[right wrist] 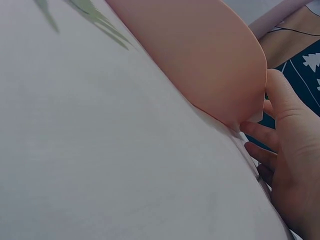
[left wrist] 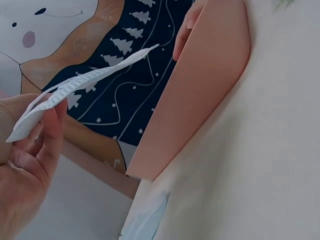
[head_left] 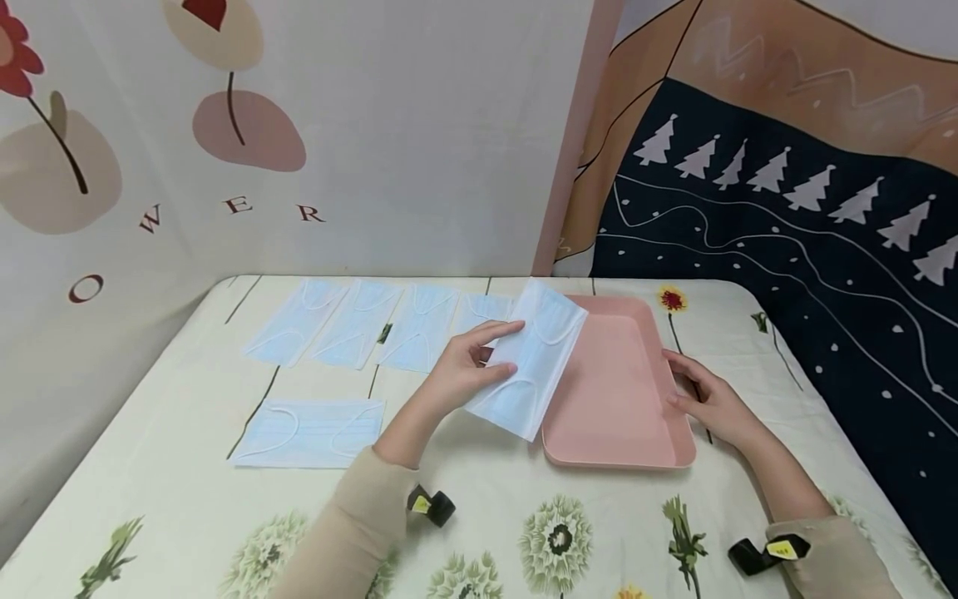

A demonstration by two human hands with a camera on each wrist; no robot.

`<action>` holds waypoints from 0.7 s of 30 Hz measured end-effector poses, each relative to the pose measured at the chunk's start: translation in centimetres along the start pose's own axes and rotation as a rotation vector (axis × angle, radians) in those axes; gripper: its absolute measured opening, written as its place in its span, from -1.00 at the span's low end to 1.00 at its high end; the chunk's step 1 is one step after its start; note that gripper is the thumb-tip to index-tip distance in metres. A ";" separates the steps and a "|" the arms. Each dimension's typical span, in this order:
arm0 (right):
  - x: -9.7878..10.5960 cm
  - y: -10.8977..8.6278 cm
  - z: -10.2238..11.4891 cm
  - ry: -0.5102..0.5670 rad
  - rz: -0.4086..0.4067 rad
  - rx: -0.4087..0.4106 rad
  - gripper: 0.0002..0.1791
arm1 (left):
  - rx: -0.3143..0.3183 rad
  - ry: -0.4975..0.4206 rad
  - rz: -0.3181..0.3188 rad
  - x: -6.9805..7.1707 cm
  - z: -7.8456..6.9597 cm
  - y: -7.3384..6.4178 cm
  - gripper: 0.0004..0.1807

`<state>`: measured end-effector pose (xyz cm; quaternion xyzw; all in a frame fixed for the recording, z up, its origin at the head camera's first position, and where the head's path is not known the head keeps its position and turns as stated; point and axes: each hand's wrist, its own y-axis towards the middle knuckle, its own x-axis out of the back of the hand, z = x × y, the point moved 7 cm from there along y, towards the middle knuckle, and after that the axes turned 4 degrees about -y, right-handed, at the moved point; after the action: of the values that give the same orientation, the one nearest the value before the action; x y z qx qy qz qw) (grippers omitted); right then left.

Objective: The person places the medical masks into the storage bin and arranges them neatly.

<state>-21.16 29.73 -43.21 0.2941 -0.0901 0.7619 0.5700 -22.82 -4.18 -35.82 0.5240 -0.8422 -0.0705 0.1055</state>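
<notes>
My left hand (head_left: 479, 366) pinches a light blue disposable face mask (head_left: 535, 358) between thumb and fingers. The mask is tilted above the table, overlapping the left edge of a pink tray (head_left: 609, 391) in the head view. Seen edge-on in the left wrist view, the mask (left wrist: 85, 82) is slightly bent and apart from the tray (left wrist: 200, 90). At the tray's right side, my right hand (head_left: 711, 399) grips the wall, with the thumb at the rim. The right wrist view shows its fingers against the tray's outer side (right wrist: 200, 55).
Several more masks (head_left: 355, 324) lie in a row at the back left of the table. One mask (head_left: 307, 434) lies sideways nearer the front. A flower-print cloth (head_left: 479, 499) covers the table. Printed curtains (head_left: 419, 150) hang behind and to the right.
</notes>
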 end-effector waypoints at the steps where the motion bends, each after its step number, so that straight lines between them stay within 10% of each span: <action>1: 0.0 0.0 0.0 0.000 0.003 0.001 -0.32 | -0.003 -0.011 -0.002 -0.2 0.0 0.2 -0.41; 21: -0.1 -0.1 0.1 0.008 0.024 -0.023 -0.31 | 0.059 -0.261 -0.057 -5.0 1.6 2.9 -0.38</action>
<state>-21.08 29.66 -43.22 0.2833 -0.1000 0.7686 0.5648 -23.55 1.59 -37.21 0.5369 -0.8353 -0.1161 -0.0224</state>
